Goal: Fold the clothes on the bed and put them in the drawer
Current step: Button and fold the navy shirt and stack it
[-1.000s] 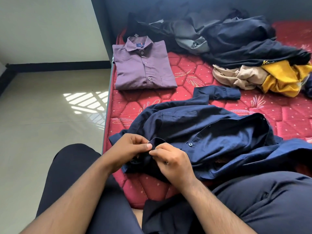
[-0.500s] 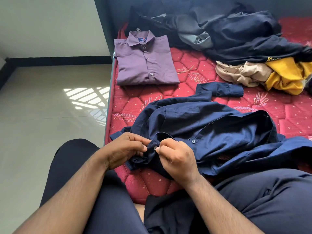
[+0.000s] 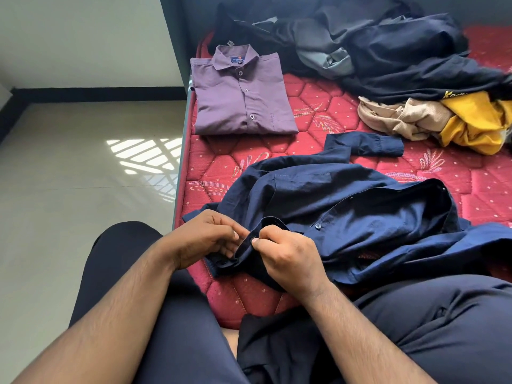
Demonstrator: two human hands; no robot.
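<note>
— Where was the navy shirt (image 3: pixel 346 214)?
— Spread on the red bed (image 3: pixel 318 126), near edge.
— And each grip?
— Left hand (image 3: pixel 205 239) and right hand (image 3: pixel 288 256) both pinched its front placket, fingertips almost meeting.

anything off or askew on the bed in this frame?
Nothing damaged or spilled. The folded purple button-up shirt lies neat, its left edge right at the red quilted mattress edge. The unfolded navy shirt is rumpled, one sleeve flung outward, with both hands pinching its placket.
</note>
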